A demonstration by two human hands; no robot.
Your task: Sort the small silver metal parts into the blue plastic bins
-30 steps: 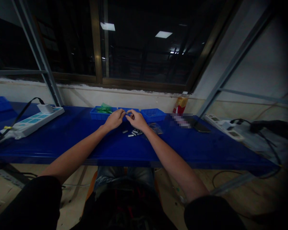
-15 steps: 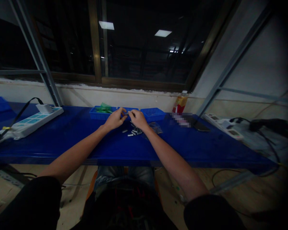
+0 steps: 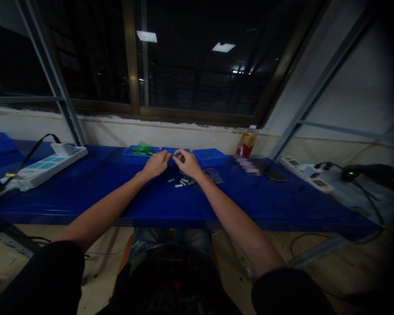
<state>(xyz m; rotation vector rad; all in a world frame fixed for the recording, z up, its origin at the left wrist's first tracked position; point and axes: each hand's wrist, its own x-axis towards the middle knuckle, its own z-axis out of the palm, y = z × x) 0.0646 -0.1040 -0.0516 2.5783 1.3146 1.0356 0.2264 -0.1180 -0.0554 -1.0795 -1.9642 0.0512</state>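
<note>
My left hand [image 3: 156, 164] hovers over the blue table with its fingertips pinched together. Facing it closely from the right, my right hand [image 3: 188, 163] bends thumb and forefinger into a pinch. Something small and dark shows at the fingertips, too tiny to name. Several short silvery metal cylinders [image 3: 179, 185] lie loose on the table just below my right hand, which partly hides the pile. Beside them, a clear plastic bag [image 3: 215, 176] lies flat. Behind my hands stand a blue bin [image 3: 127, 158] with green plastic packets [image 3: 142, 149] and another blue bin [image 3: 213, 153].
A white power strip [image 3: 49, 168] with a plugged-in adapter lies at the left. To the right are a dark phone [image 3: 276, 175], a red-and-gold bottle [image 3: 247, 143] and a second power strip [image 3: 310, 177] with cables. A window frame [image 3: 197, 114] rises behind the table [image 3: 95, 188].
My fingertips have drawn slightly apart, and my left fingers have closed into a tighter pinch. The dark piece that spanned both hands shows less now. The cylinders have stayed put.
</note>
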